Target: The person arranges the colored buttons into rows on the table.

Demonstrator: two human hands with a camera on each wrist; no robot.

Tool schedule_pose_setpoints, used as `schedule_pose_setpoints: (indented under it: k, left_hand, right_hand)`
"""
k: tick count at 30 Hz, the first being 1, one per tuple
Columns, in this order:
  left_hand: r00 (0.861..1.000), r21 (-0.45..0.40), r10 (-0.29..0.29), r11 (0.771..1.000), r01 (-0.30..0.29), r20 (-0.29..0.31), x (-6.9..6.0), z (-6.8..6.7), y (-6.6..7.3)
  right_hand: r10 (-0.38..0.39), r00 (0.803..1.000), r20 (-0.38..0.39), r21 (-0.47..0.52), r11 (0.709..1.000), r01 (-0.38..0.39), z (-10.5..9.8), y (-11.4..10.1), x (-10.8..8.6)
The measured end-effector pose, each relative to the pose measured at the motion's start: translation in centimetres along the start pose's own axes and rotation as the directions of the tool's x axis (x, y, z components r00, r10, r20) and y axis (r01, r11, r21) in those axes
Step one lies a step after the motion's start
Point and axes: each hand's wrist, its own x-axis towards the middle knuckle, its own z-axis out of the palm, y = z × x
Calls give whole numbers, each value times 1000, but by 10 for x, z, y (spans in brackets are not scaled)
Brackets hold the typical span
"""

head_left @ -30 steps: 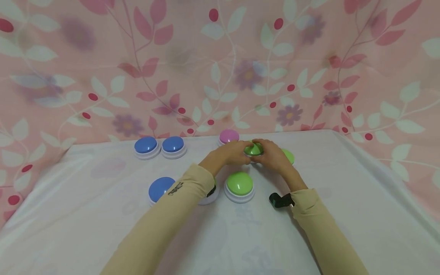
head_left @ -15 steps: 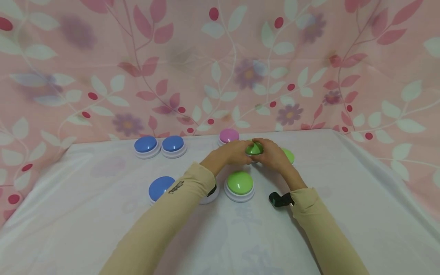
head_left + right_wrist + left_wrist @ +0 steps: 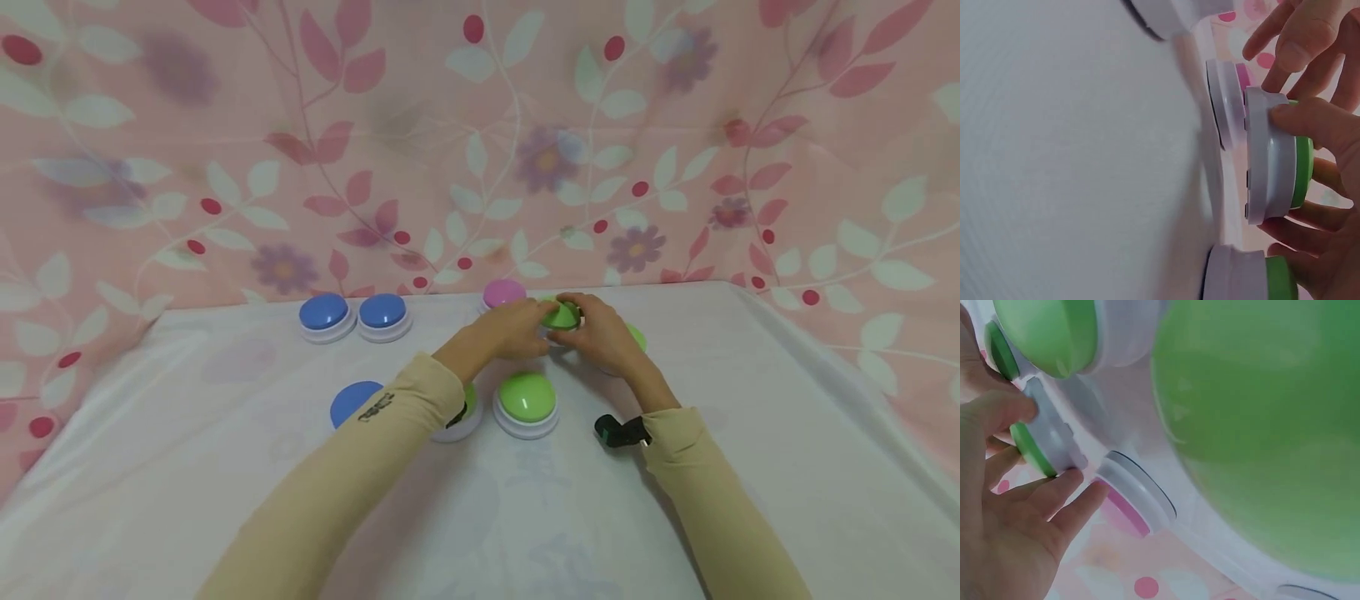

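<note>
Both hands hold a green-topped button [image 3: 562,317] between them near the back of the table. In the head view the left hand [image 3: 513,329] is at its left side and the right hand [image 3: 606,337] at its right. In the left wrist view the left thumb rests on the button's white base [image 3: 1054,434], other fingers along its edge. The right wrist view shows the base [image 3: 1271,159] raised off the cloth, with the right hand [image 3: 1329,231] gripping it by thumb and fingers. A pink button [image 3: 505,292] stands just behind the left hand.
One green button [image 3: 527,397] stands in front of the hands; another [image 3: 637,337] is partly behind the right hand. Two blue buttons [image 3: 323,311] [image 3: 382,310] stand at the back left. The left sleeve partly covers another blue button [image 3: 352,402] and a green one [image 3: 470,402].
The held green button and both hands have risen slightly. The head view has shifted a little. The other buttons stand where they were.
</note>
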Motion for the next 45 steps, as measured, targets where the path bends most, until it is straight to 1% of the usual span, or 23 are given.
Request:
schedule_pose_setpoints:
  k: [5,9,13,15,20,22,23,29,34,36,40,45]
  left_hand:
    - [998,51,17,999,-14,-65,-8,-7,2]
    - [991,41,43,998,-38,-124,-19,-13,2]
    - [976,33,87,996,-82,-197,-30,-16,1]
    - [967,48,113,993,-105,-229,-35,-17,1]
    - [942,104,193,980,-171,-273,-46,-16,7]
    - [936,114,218,975,-193,-276,-50,-15,12]
    - [935,109,222,974,-199,-276,-51,-14,15]
    - [947,67,216,976,-206,-238,-59,-4,32]
    - [949,101,229,972,-212,-216,-63,9,42]
    - [953,120,229,971,-208,-201,-65,15,44]
    - [960,125,223,971,-204,-167,-66,26,50]
    - [967,134,220,970,-202,-131,-64,39,56]
  right_hand:
    - [-41,998,-44,9,999,41,-6,-4,-3]
    - [-56,996,-64,40,997,59,-13,-11,-7]
    - [-90,993,-78,71,993,95,-20,-21,-12]
    - [-107,991,-79,89,989,114,-23,-26,-16]
    - [-135,988,-74,113,983,143,-33,-33,-29]
    - [-142,987,-78,102,983,149,-38,-34,-36]
    - [-147,986,-79,95,984,154,-40,-34,-40]
    - [-171,983,-65,44,984,174,-47,-31,-65]
    - [-167,985,-46,13,986,167,-45,-24,-81]
    - [-169,985,-41,-3,986,169,-43,-21,-88]
    - [-171,985,-20,-35,985,170,-40,-14,-99]
    - [-145,989,20,-50,988,146,-38,-9,-107]
